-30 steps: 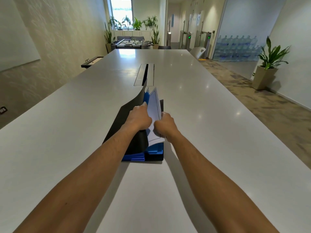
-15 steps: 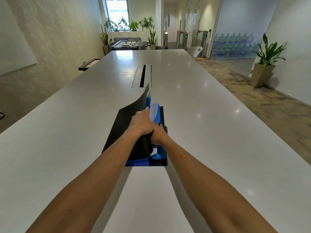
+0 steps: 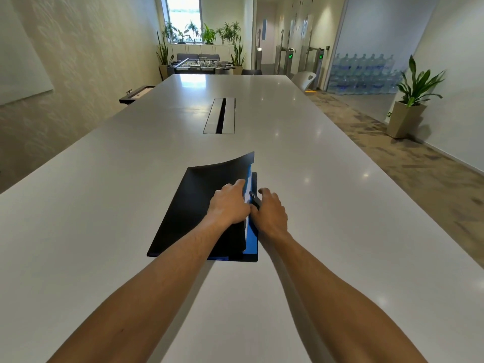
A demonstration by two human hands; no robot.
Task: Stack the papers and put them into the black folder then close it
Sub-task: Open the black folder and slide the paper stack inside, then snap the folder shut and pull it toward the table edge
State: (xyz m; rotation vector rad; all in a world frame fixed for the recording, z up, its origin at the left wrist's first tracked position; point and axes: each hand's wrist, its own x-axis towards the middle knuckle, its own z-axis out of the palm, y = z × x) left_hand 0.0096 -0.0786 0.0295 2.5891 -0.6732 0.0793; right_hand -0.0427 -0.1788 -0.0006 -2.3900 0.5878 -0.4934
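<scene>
Closing the black folder (image 3: 193,205) over the papers on the white table (image 3: 340,205).

Left hand (image 3: 230,205) lies spread, pressing the front cover down; right hand (image 3: 269,213) curls at the open edge, pinching the black clasp strap (image 3: 254,199). Blue inner pockets (image 3: 252,239) peek out. Best to flatten the lifted far corner, square the sheets, then fasten.

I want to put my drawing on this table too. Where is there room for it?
Lots of room. The white table is bare to the right of the black folder, and to its left, out to the edges. It is bare too between the folder and the cable slot. The only crowded spot is the folder's right edge, where the left hand and right hand meet.
</scene>
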